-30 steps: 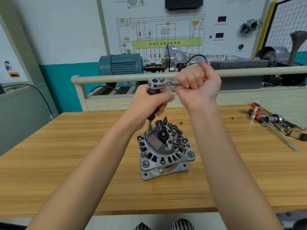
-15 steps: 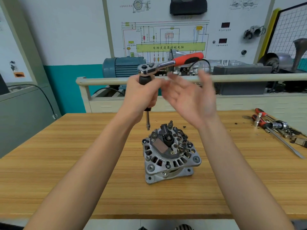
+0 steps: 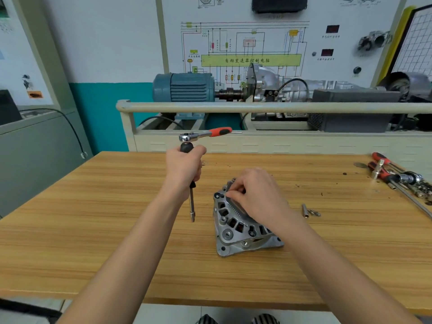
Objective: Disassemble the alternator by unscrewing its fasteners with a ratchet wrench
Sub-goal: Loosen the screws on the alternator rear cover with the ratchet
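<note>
Table: the wooden table (image 3: 93,242) is carrying everything and is filling the near part of the view.
Alternator: the gray alternator (image 3: 238,232) is sitting on the table near the middle, a little toward 3 o'clock.
Right hand: the right hand (image 3: 254,195) is resting on top of the alternator, with its fingers curled and pinching at a small part there. I cannot tell what the part is.
Left hand: the left hand (image 3: 184,169) is at 9 o'clock from the alternator, up in the air, gripping the black handle of a long bar.
Ratchet wrench: the ratchet wrench (image 3: 205,134) is sitting on top of that bar, with its red grip pointing to 3 o'clock. The bar's tip is hanging just beside the alternator, not touching it.
Loose bits: small metal pieces (image 3: 309,211) are lying on the table at 3 o'clock from the alternator.
Tools: red-handled tools (image 3: 392,174) are lying at the far 2 o'clock corner.
Motor: a blue motor (image 3: 184,87) is standing behind the table at 12 o'clock.
</note>
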A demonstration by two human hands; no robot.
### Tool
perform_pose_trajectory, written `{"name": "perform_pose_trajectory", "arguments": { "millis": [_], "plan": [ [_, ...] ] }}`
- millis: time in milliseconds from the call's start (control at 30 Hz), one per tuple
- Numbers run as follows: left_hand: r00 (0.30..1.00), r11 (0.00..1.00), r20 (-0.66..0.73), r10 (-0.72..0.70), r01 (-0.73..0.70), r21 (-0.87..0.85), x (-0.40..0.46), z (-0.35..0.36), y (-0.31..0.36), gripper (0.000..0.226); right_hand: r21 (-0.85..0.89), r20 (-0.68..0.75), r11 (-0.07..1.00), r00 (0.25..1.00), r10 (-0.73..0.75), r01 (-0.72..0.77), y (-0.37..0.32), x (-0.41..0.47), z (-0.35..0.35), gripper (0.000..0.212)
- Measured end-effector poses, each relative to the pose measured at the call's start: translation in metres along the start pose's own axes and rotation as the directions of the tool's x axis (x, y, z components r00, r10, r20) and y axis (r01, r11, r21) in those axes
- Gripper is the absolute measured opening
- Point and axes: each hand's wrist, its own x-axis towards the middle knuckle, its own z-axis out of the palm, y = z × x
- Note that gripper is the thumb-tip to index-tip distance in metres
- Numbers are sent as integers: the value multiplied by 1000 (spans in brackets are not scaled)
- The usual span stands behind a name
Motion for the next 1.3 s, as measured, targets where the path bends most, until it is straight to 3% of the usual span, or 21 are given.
{"name": "perform_pose_trajectory", "arguments": {
  "millis": [200,367,533,667,833,1100,1300],
  "plan": [
    [998,999,44,-42,41,22,1,1,-12,31,-43,20,990,991,-130,131,3,-4,6,19],
    [995,997,65,-69,67,35,3,1,-20,32,-140,-25,962,971,-240,234,6,-8,10,1],
    [992,994,79,-99,95,50,6,0,-26,33,-102,-30,958,961,-274,269,7,-7,7,6],
    [989,991,83,-124,119,56,7,1,-30,32,24,-30,991,991,-132,133,15,1,-7,13],
    [985,989,112,-133,124,80,7,6,-33,32,-20,41,993,992,-116,117,16,0,-5,20],
    [979,984,132,-156,141,113,4,13,-42,36,-138,114,959,965,-235,250,10,0,-2,21],
    [971,979,160,-177,157,128,3,17,-47,40,-133,175,932,934,-312,336,13,-1,-7,18]
  ]
}}
